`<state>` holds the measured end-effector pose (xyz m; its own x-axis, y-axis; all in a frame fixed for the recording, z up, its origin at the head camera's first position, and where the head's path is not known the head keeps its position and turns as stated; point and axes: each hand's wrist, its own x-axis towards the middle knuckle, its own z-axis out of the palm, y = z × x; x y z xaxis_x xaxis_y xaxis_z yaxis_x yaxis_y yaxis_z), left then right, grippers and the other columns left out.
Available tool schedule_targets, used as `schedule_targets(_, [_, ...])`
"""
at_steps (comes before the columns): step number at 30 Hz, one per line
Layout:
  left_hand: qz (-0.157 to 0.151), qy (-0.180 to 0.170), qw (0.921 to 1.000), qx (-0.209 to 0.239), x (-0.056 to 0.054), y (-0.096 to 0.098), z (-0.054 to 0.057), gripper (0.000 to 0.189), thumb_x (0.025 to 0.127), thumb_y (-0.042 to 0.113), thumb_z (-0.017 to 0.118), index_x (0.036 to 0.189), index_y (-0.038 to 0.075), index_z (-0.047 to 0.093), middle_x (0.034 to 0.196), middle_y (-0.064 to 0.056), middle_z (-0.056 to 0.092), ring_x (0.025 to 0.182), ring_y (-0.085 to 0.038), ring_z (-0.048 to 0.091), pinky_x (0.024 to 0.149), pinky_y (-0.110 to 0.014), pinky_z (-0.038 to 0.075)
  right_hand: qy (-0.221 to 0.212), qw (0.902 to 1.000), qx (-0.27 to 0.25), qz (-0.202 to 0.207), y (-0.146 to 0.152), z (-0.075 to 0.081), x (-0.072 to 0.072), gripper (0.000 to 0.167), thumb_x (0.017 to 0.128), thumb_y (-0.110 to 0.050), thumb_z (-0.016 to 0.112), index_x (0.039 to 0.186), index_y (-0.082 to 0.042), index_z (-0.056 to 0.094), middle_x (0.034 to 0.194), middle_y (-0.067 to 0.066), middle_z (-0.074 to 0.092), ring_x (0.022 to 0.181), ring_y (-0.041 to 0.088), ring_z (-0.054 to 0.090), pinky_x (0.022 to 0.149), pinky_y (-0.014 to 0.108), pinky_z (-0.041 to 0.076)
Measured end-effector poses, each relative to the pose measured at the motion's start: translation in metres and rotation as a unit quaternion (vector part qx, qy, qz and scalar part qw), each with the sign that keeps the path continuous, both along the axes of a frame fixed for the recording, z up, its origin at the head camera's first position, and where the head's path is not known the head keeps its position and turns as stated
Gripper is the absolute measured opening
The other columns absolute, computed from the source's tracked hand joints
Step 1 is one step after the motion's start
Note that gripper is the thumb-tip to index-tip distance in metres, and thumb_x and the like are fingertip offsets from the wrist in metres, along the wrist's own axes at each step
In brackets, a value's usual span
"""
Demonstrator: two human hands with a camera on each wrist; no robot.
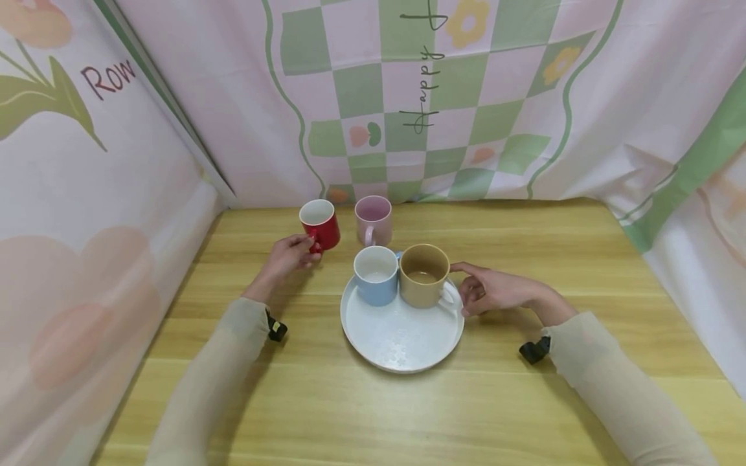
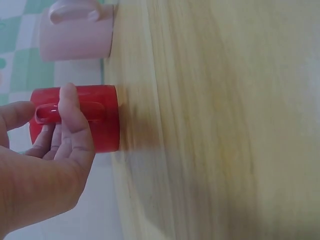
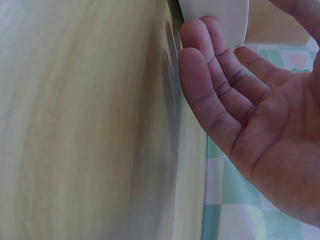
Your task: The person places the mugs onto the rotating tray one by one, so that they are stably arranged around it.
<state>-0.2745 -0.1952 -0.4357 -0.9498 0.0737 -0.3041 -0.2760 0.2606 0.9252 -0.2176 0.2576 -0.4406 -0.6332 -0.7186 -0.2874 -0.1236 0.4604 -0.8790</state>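
Note:
My left hand [image 1: 291,254] holds the handle of a red mug [image 1: 327,228] with a white inside, standing upright at the back left. In the left wrist view its fingers lie about the handle of the red mug [image 2: 106,135], the thumb near the rim. My right hand [image 1: 495,289] is beside the round white tray [image 1: 402,349], fingers loosely bent around its right edge, forefinger reaching toward the tan mug [image 1: 421,285]. The right palm [image 3: 285,135] faces its wrist camera and grips nothing. On the tray, a light blue mug [image 1: 376,285] stands left of the tan one.
A pink mug [image 1: 379,223] stands behind the tray, right of the red mug. The wooden table [image 1: 303,401] meets a patterned cloth [image 1: 408,97] at the back; another cloth [image 1: 87,259] hangs along the left side. Black wrist cameras sit at both cuffs.

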Motion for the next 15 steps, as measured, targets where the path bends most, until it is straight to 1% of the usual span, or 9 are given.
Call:
schedule_targets(4, [0.003,0.008,0.9999,-0.010,-0.0005,0.0015,-0.0010,0.042,0.105,0.032,0.051,0.138,0.005,0.055,0.121,-0.011,0.064,0.093,-0.011,0.067,0.081,-0.028,0.055,0.000,1.0000,0.003,0.000,-0.0001,-0.0006,0.0004,0.094,0.085,-0.013,0.079,0.156,-0.007,0.017,0.106,0.018,0.066,0.090,0.023,0.067,0.073,0.029,0.060])
schedule_targets(9, [0.009,0.019,0.9995,-0.026,0.0005,0.0026,-0.0001,0.041,0.105,0.033,0.051,0.133,0.004,0.059,0.111,-0.007,0.064,0.089,-0.011,0.062,0.075,-0.028,0.051,-0.003,1.0000,0.008,-0.005,-0.0005,-0.0013,0.0006,0.095,0.085,-0.014,0.079,0.156,-0.009,0.017,0.105,0.017,0.065,0.090,0.022,0.067,0.075,0.029,0.060])
schedule_targets(12, [0.012,0.025,0.9992,-0.028,0.0006,0.0025,-0.0002,0.042,0.104,0.033,0.052,0.132,0.003,0.059,0.113,-0.008,0.063,0.091,-0.014,0.058,0.077,-0.030,0.051,-0.005,0.9999,0.009,-0.008,-0.0003,-0.0014,0.0006,0.095,0.085,-0.015,0.080,0.156,-0.009,0.017,0.106,0.016,0.065,0.091,0.022,0.067,0.076,0.029,0.060])
schedule_targets(15, [0.009,0.029,0.9992,-0.028,0.0002,0.0019,-0.0006,0.043,0.104,0.033,0.053,0.133,0.002,0.059,0.120,-0.013,0.061,0.097,-0.018,0.056,0.082,-0.032,0.049,-0.006,0.9999,0.012,-0.010,-0.0002,-0.0012,0.0008,0.096,0.085,-0.015,0.080,0.156,-0.008,0.016,0.106,0.017,0.065,0.091,0.021,0.067,0.076,0.028,0.060])
